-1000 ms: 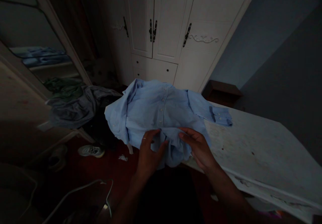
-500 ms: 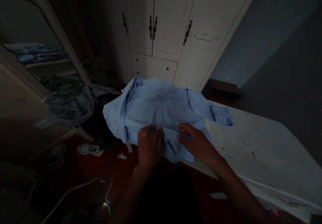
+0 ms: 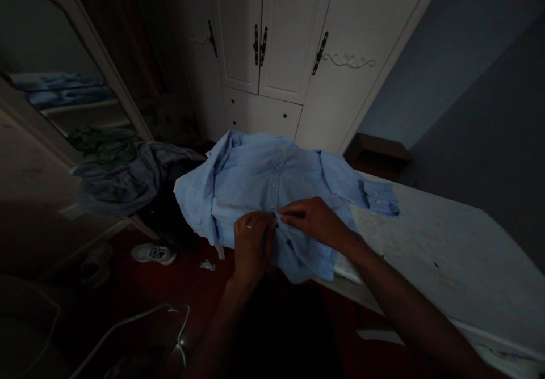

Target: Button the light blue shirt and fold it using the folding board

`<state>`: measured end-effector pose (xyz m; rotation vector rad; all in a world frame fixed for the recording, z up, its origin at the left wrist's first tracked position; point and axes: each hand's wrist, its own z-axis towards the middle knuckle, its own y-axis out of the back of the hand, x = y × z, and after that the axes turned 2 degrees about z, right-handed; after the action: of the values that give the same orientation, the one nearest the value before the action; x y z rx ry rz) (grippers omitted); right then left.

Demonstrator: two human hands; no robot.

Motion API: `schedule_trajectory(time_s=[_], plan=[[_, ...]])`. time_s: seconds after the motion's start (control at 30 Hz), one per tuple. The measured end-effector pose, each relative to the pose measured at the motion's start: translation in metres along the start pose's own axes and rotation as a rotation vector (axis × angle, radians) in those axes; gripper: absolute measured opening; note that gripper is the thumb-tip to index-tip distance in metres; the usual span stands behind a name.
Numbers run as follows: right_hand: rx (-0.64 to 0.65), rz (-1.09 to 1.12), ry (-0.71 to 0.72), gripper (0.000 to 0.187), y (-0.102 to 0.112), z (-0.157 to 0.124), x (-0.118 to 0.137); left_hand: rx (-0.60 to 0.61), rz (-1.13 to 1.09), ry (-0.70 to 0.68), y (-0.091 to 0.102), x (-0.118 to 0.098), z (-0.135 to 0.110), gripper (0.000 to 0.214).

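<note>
A light blue button-up shirt (image 3: pixel 255 180) lies front-up across the corner of a white table (image 3: pixel 447 254), its hem hanging over the edge and one sleeve stretched to the right. My left hand (image 3: pixel 252 245), a ring on one finger, pinches the shirt's front along the button line near the hem. My right hand (image 3: pixel 313 220) meets it from the right, fingers closed on the same strip of cloth. The fingertips of both hands nearly touch.
A white wardrobe (image 3: pixel 289 44) with dark handles stands behind the table. A heap of grey and green clothes (image 3: pixel 123 172) lies at the left. A sneaker (image 3: pixel 154 253) rests on the dark red floor. A brown stand (image 3: pixel 378 149) sits by the blue wall.
Both hands have moved up the shirt front from the hem and drawn together at the button line. The right hand slid left. The shirt's lower edge has been gathered.
</note>
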<state>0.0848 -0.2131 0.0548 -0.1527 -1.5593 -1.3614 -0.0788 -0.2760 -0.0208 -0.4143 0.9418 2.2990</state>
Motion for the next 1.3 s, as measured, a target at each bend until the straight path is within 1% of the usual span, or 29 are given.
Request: schedule_trajectory(time_s=[0.1, 0.17, 0.2, 0.27, 0.37, 0.43, 0.57, 0.7, 0.8, 0.9, 0.97, 1.07, 1.17, 1.3], plan=[[0.015, 0.123, -0.047, 0.019, 0.002, 0.000, -0.012, 0.045, -0.033, 0.049, -0.003, 0.000, 0.001, 0.015], [0.017, 0.161, -0.037, 0.023, 0.001, 0.000, -0.018, 0.060, -0.071, 0.092, -0.006, 0.000, 0.000, 0.016], [0.016, 0.157, -0.007, 0.025, 0.000, 0.001, -0.021, 0.063, -0.096, 0.116, -0.007, 0.000, 0.000, 0.016], [0.018, 0.115, 0.109, 0.028, -0.002, 0.002, -0.028, 0.058, -0.152, 0.173, -0.009, 0.001, 0.000, 0.016], [0.017, 0.018, 0.332, 0.023, -0.005, 0.004, -0.038, 0.034, -0.234, 0.274, -0.011, 0.001, 0.000, 0.015], [-0.035, -0.053, 0.420, 0.020, -0.007, 0.006, -0.044, 0.024, -0.267, 0.340, -0.013, 0.001, 0.001, 0.014], [-0.180, -0.196, 0.505, 0.016, -0.012, 0.007, -0.052, 0.032, -0.355, 0.441, -0.013, -0.001, 0.002, 0.016], [-0.260, -0.290, 0.552, 0.014, -0.016, 0.006, -0.053, 0.046, -0.343, 0.437, -0.012, -0.003, 0.002, 0.024], [-0.269, -0.272, 0.558, 0.014, -0.017, 0.005, -0.053, 0.049, -0.356, 0.451, -0.012, -0.004, 0.003, 0.021], [-0.254, -0.205, 0.526, 0.013, -0.018, 0.003, -0.053, 0.008, -0.447, 0.550, -0.015, -0.004, 0.002, 0.021], [-0.250, -0.136, 0.486, 0.013, -0.019, 0.003, -0.055, -0.036, -0.498, 0.610, -0.017, -0.004, 0.002, 0.020], [-0.238, 0.003, 0.398, 0.013, -0.021, 0.002, -0.056, -0.095, -0.577, 0.660, -0.020, -0.006, 0.004, 0.019], [-0.221, 0.105, 0.317, 0.012, -0.023, 0.002, -0.055, -0.115, -0.645, 0.707, -0.019, -0.007, 0.007, 0.022], [-0.226, 0.186, 0.273, 0.012, -0.024, 0.002, -0.052, -0.119, -0.712, 0.794, -0.014, -0.009, 0.012, 0.026]])
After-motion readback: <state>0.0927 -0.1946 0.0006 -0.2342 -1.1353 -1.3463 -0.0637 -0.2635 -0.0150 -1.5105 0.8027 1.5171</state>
